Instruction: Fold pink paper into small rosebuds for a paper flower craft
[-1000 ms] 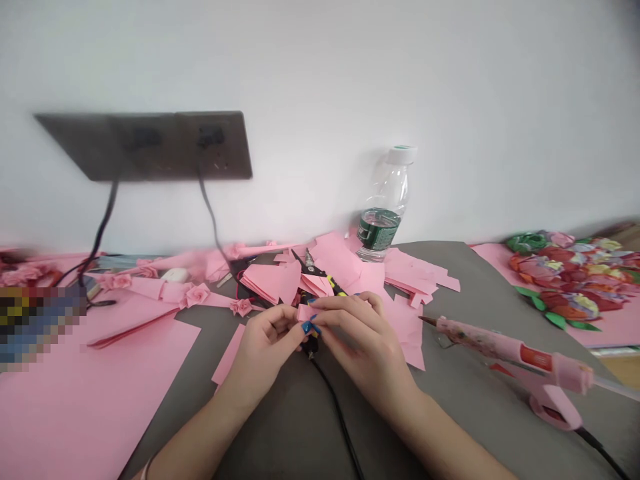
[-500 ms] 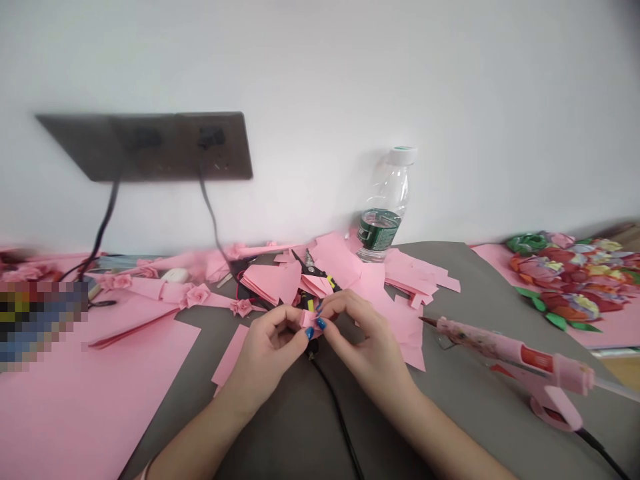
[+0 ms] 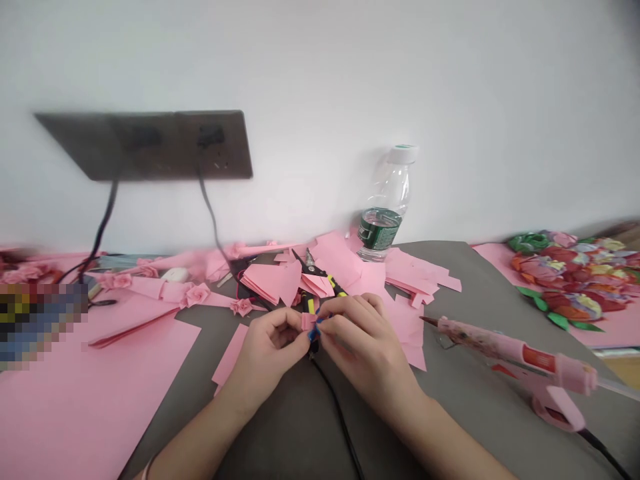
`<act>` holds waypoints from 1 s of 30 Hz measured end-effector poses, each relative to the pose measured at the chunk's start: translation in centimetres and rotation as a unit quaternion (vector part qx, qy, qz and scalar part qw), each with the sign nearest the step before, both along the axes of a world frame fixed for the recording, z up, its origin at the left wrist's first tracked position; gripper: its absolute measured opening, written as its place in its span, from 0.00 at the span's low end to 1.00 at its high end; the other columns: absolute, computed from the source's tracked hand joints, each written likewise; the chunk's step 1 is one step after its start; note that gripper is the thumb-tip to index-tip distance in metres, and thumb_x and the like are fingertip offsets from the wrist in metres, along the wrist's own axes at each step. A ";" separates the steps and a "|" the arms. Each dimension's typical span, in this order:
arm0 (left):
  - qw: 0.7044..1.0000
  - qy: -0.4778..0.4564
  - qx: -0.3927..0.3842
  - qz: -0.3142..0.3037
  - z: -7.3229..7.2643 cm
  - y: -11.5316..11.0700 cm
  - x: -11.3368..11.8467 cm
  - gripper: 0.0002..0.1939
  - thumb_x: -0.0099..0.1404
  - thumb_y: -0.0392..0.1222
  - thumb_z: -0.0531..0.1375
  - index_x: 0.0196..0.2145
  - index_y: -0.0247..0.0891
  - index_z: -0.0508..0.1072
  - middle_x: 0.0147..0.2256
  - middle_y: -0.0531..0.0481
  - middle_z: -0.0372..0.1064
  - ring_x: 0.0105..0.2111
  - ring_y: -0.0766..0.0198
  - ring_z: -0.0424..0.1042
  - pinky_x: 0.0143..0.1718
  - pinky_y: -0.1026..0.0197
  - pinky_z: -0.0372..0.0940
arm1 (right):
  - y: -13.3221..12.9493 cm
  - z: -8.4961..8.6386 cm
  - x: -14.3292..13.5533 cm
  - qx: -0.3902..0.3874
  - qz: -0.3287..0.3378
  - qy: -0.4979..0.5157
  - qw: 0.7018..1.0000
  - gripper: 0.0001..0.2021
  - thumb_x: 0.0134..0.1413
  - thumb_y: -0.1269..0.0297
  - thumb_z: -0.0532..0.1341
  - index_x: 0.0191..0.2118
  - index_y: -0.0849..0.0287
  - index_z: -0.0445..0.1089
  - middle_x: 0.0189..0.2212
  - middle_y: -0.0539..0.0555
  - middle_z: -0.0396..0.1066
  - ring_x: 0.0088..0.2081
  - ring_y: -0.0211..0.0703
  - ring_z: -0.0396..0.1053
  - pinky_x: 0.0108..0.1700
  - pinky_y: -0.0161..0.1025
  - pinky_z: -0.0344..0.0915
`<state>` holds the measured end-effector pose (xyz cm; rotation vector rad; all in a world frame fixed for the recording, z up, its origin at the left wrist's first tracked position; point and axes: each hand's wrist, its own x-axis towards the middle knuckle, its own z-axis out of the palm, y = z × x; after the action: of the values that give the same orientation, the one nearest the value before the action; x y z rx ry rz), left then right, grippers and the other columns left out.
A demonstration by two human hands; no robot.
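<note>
Between my two hands is a small folded piece of pink paper [image 3: 307,321]. My left hand [image 3: 273,343] pinches it between thumb and forefinger. My right hand [image 3: 367,340] meets it from the other side, thumb and fingertips pressed together at its edge; those fingers partly cover the paper. Just behind the fingertips lie pliers [image 3: 336,285] with black and yellow handles, partly under pink paper pieces [image 3: 273,281]. A black cable [image 3: 336,400] runs toward me below the hands.
To the right lies a pink hot glue gun [image 3: 505,348], its tip toward my right hand. A plastic bottle [image 3: 381,227] leans near the wall. Pink paper roses [image 3: 195,295] and a large pink sheet [image 3: 95,400] lie left. Colourful paper flowers [image 3: 575,280] sit far right.
My right hand has turned slightly, its fingers curling further over the paper's right edge. The left hand stays nearly in place, and the paper shows at a slightly different angle.
</note>
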<state>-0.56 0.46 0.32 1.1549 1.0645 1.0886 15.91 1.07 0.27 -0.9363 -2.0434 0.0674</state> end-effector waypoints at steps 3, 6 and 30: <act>1.000 -0.017 -0.005 0.012 -0.1 0.0 -0.1 0.04 0.57 0.37 0.65 0.27 0.36 0.74 0.27 0.54 0.70 0.31 0.66 0.67 0.35 0.67 0.64 | 0.4 0.1 0.3 0.001 0.032 0.032 0.999 0.09 0.62 0.77 0.60 0.34 0.56 0.69 0.35 0.53 0.75 0.35 0.40 0.72 0.39 0.41 0.60; 1.000 -0.023 -0.013 0.014 -0.2 0.1 -0.3 0.04 0.58 0.38 0.66 0.29 0.36 0.76 0.28 0.53 0.71 0.31 0.67 0.68 0.35 0.67 0.64 | 0.6 0.2 0.5 -0.004 0.043 0.052 0.998 0.07 0.61 0.76 0.62 0.35 0.55 0.71 0.36 0.52 0.77 0.35 0.40 0.73 0.39 0.41 0.61; 0.996 0.061 0.067 -0.014 -0.1 -0.4 0.0 0.07 0.60 0.33 0.60 0.26 0.38 0.67 0.28 0.55 0.64 0.30 0.66 0.64 0.33 0.66 0.62 | -0.2 -0.2 -0.4 -0.024 -0.044 0.025 0.998 0.10 0.55 0.80 0.59 0.31 0.56 0.63 0.33 0.50 0.76 0.36 0.43 0.74 0.39 0.43 0.54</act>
<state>-0.57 0.08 0.17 1.3543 1.0795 1.0912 15.51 0.89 0.07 -1.0437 -1.9604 0.0924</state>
